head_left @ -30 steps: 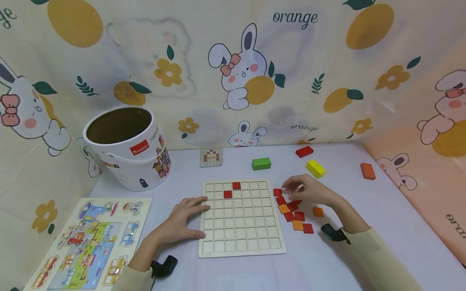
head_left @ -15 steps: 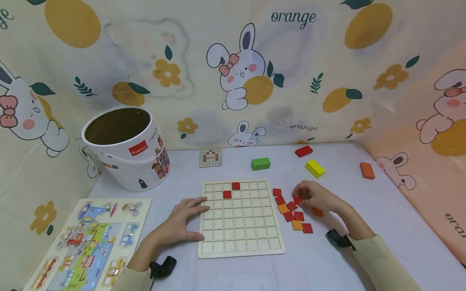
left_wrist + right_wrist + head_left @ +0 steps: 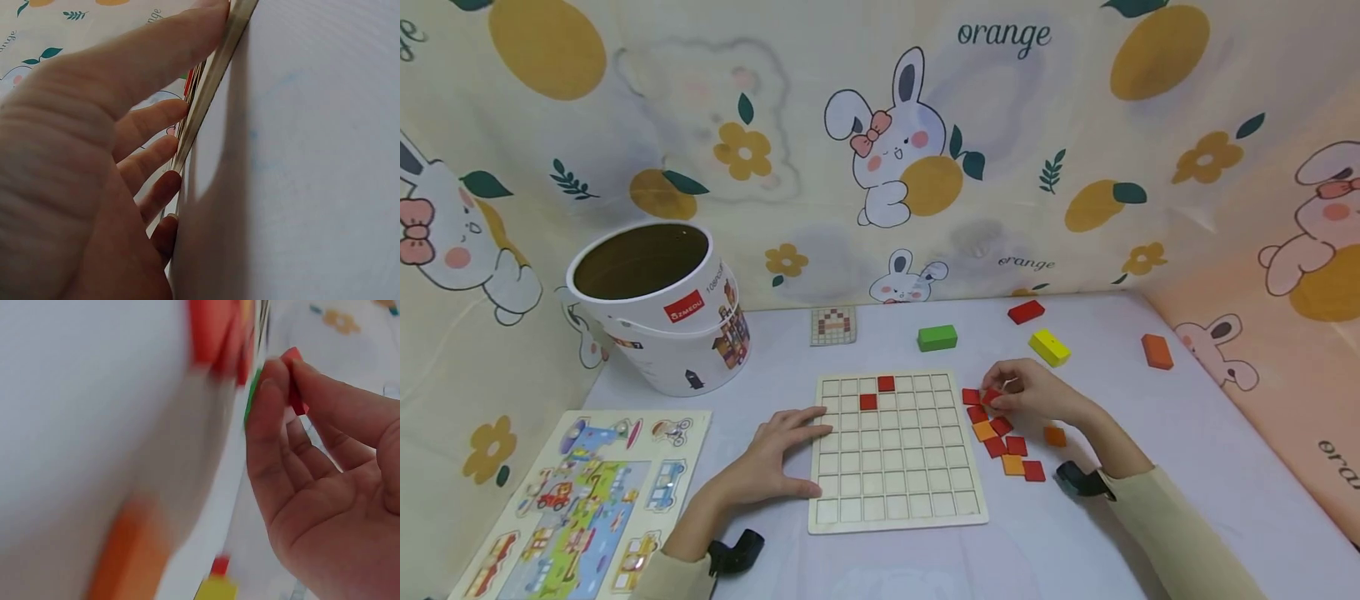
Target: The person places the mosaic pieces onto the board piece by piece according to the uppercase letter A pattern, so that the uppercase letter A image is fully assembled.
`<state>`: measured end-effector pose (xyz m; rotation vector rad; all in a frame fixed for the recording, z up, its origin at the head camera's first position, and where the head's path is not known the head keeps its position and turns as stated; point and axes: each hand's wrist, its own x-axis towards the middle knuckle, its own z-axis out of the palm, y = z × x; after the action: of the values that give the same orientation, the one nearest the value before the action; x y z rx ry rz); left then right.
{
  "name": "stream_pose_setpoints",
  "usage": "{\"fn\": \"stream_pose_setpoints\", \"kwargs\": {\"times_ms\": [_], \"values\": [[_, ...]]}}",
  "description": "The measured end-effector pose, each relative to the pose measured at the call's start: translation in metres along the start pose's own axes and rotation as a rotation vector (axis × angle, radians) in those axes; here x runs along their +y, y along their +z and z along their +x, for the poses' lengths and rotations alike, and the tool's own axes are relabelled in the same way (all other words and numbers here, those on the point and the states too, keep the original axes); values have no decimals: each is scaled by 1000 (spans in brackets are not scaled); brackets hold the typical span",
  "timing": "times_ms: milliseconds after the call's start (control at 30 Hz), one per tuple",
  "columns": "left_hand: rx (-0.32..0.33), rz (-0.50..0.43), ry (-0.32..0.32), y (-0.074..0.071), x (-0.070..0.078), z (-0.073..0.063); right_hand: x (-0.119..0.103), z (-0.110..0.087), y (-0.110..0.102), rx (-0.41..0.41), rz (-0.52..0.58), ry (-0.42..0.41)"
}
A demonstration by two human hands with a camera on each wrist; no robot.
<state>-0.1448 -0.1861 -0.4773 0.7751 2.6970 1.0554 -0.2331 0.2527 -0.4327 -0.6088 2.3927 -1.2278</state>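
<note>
My left hand point(image 3: 775, 457) lies at the left edge of a pale square grid board point(image 3: 897, 481), fingers spread and fairly straight, fingertips and thumb touching that edge. Two red square tiles sit in the board's upper cells, one tile point(image 3: 886, 383) in the top row and another tile point(image 3: 868, 402) a row below. My right hand point(image 3: 1033, 392) pinches a red square tile point(image 3: 297, 400) between thumb and index finger, raised over a loose cluster beside the board's right edge. Red tiles point(image 3: 1016, 446) and orange tiles point(image 3: 1012, 465) make up that cluster.
Behind the board are a small pattern card point(image 3: 832, 325), a green block point(image 3: 937, 337), a red block point(image 3: 1026, 312) and a yellow block point(image 3: 1049, 347). An orange block point(image 3: 1157, 352) lies far right. On the left stand a white bucket point(image 3: 658, 350) and a picture puzzle board point(image 3: 688, 467).
My right hand went down to the tile cluster, took a red tile and has moved up and left with it. The left hand stays at the board's edge.
</note>
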Motion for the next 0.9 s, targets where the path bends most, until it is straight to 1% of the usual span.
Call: {"fn": "stream_pose_setpoints", "kwargs": {"times_ms": [100, 233, 333, 433, 567, 700, 800, 900], "values": [[2, -2, 8, 0, 1, 0, -14, 20, 9, -38, -3, -49], [6, -6, 11, -1, 2, -1, -33, 50, 29, -79, -24, -100], [7, -8, 9, -1, 2, -1, -44, 69, 44, -101, 8, -103], [6, -9, 12, -1, 3, -1, -50, 80, 57, -107, 28, -94], [5, -13, 21, -1, 3, 0, -52, 87, 66, -90, -8, -98], [6, -19, 12, -2, 3, 0, -51, 88, 68, -66, -43, -117], [7, -16, 4, -2, 3, -1, -50, 87, 69, -60, -42, -112], [7, -11, 5, -1, 1, -1, -51, 87, 71, -44, -64, -93]]}}
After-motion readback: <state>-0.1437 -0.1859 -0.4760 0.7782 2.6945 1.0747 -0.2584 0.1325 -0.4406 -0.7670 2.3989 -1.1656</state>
